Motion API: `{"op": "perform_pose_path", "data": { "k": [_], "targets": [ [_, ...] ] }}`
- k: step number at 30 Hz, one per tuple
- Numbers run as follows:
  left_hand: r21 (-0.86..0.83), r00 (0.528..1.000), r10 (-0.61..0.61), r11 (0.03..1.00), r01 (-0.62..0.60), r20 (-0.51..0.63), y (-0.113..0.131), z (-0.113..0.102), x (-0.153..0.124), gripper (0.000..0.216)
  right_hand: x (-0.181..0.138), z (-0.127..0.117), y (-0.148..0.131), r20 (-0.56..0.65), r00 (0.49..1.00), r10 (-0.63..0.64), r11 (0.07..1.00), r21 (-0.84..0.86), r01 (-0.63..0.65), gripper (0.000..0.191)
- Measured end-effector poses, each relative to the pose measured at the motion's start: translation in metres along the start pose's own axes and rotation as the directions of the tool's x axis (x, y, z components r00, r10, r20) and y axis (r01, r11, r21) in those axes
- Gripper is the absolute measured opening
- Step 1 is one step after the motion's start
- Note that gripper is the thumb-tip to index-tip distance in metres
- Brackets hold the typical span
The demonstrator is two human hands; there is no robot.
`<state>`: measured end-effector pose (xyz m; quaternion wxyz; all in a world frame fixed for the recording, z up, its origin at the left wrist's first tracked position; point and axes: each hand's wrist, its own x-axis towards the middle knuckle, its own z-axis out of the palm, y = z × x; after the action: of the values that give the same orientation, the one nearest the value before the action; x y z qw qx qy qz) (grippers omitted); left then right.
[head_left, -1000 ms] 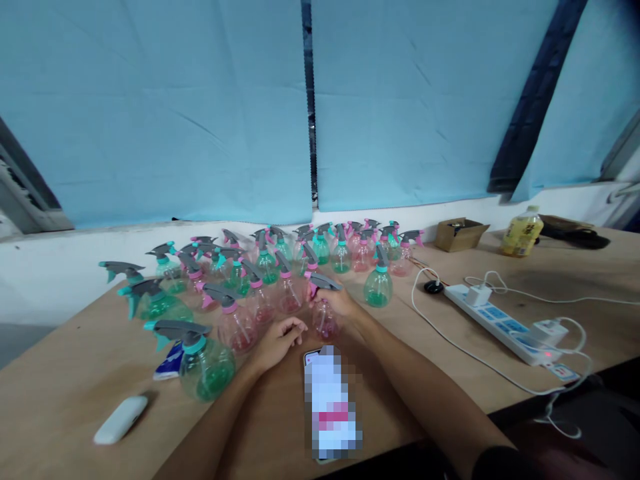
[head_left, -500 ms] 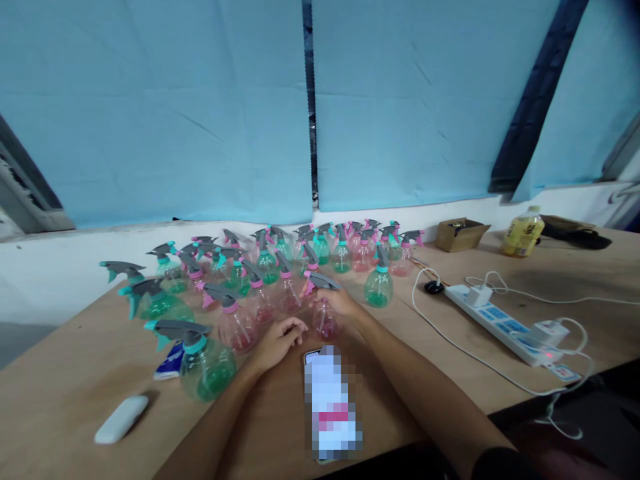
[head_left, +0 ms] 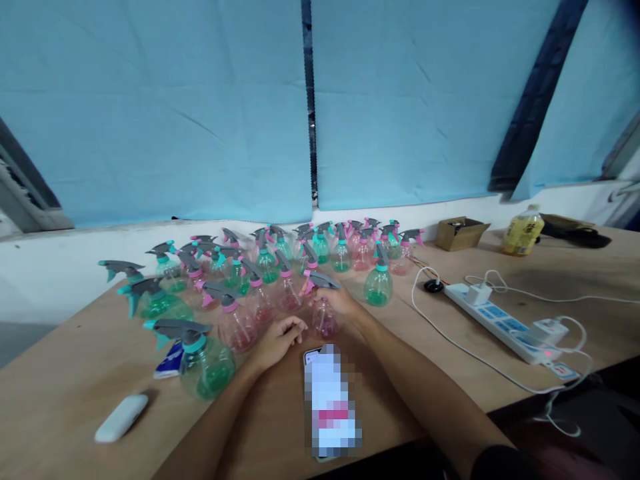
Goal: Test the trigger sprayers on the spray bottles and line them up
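My right hand point(head_left: 341, 302) is wrapped round a small pink spray bottle point(head_left: 323, 319) with a grey trigger head, standing on the wooden table point(head_left: 90, 373). Just left of that bottle my left hand point(head_left: 278, 341) rests on the table with its fingers curled and nothing visible in them. A phone point(head_left: 331, 400) lies face up between my forearms. Behind my hands stand several pink and green spray bottles point(head_left: 270, 267) in a cluster. A larger green spray bottle point(head_left: 203, 363) stands at the near left.
A white oblong device point(head_left: 121, 418) lies at the near left. To the right lie a white power strip point(head_left: 505, 325) with plugs and cables, a small cardboard box point(head_left: 459, 234) and a yellow drink bottle point(head_left: 523, 231). Blue curtains hang behind.
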<state>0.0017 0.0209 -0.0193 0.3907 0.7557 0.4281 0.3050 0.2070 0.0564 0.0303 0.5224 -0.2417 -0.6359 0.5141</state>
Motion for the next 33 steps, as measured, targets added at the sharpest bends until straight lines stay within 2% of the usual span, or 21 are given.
{"op": "perform_pose_path", "data": {
  "k": [5,9,12,14,17,20,23,26,28,33],
  "targets": [
    [-0.004,1.0,0.002,1.0,-0.002,-0.003,-0.001,0.0,0.001,0.032,0.001,-0.001,0.004,-0.049,0.999,0.005,1.0,0.018,-0.005,0.01],
    [0.002,1.0,0.013,1.0,-0.013,0.008,-0.005,0.0,0.001,0.031,0.001,-0.001,0.008,-0.021,1.0,-0.008,1.0,0.01,0.008,0.019],
    [-0.002,1.0,0.007,1.0,-0.007,0.006,-0.005,-0.001,0.001,0.032,0.0,-0.002,0.015,-0.057,0.998,-0.013,1.0,-0.004,0.013,0.019],
    [0.001,1.0,-0.001,1.0,0.001,0.003,-0.004,-0.001,0.001,0.032,-0.002,-0.002,0.02,-0.112,0.993,-0.048,0.998,-0.034,0.045,0.017],
    [0.0,1.0,-0.01,1.0,0.01,0.003,-0.001,-0.001,0.0,0.032,-0.005,-0.005,0.022,-0.195,0.963,-0.185,0.975,-0.157,0.155,0.027],
    [-0.019,1.0,-0.007,1.0,0.007,-0.001,0.0,0.0,0.0,0.033,-0.007,-0.011,0.02,-0.35,0.881,-0.318,0.91,-0.373,0.181,0.034],
    [-0.024,1.0,-0.008,1.0,0.008,-0.003,-0.001,0.0,0.001,0.035,-0.006,-0.02,0.022,-0.519,0.777,-0.356,0.848,-0.529,0.034,0.032],
    [-0.012,1.0,-0.009,1.0,0.009,-0.004,-0.003,0.001,0.001,0.035,-0.003,-0.029,0.03,-0.572,0.716,-0.4,0.778,-0.625,-0.064,0.037],
    [-0.009,1.0,-0.002,1.0,0.002,0.001,-0.002,0.0,0.0,0.034,-0.002,-0.033,0.035,-0.535,0.707,-0.462,0.7,-0.71,-0.079,0.042],
    [0.034,1.0,-0.006,0.999,0.006,-0.011,0.004,-0.001,-0.001,0.034,-0.005,-0.04,0.043,-0.375,0.758,-0.534,0.46,-0.881,-0.112,0.056]
  ]
}}
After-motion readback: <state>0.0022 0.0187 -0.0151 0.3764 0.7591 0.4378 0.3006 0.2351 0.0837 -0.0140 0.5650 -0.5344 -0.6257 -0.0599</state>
